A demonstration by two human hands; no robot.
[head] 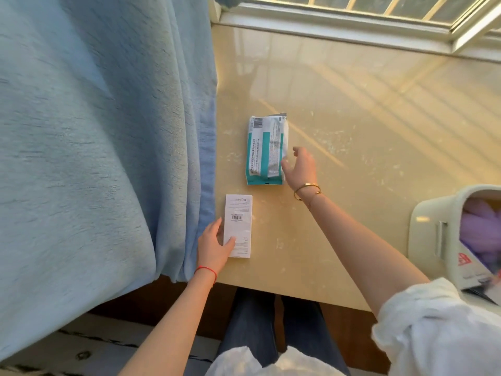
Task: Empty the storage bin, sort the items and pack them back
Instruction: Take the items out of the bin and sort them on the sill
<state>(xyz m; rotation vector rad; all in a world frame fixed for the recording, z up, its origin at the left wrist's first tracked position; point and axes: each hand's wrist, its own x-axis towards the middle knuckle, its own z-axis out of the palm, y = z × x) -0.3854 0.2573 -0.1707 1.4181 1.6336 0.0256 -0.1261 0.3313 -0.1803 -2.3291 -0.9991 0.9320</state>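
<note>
Left hand (214, 246) grips the near left edge of the white box (238, 226), which lies flat on the sill (352, 131) beside the curtain (95, 131). Right hand (302, 166), fingers loosely spread, touches the right edge of the teal-and-white packet (267, 150) just beyond the box. Storage bin (436, 234) sits well right of the box, still holding items.

A single wide-angle view looks from the person's head forward and steeply down onto the beige desk (352, 147), close enough that both forearms reach in from the bottom edge. It faces the window frame (352, 20) along the top, with a blue curtain (95, 131) filling the left side. The person's legs show at the bottom, and straight lines bend toward the edges.
</note>
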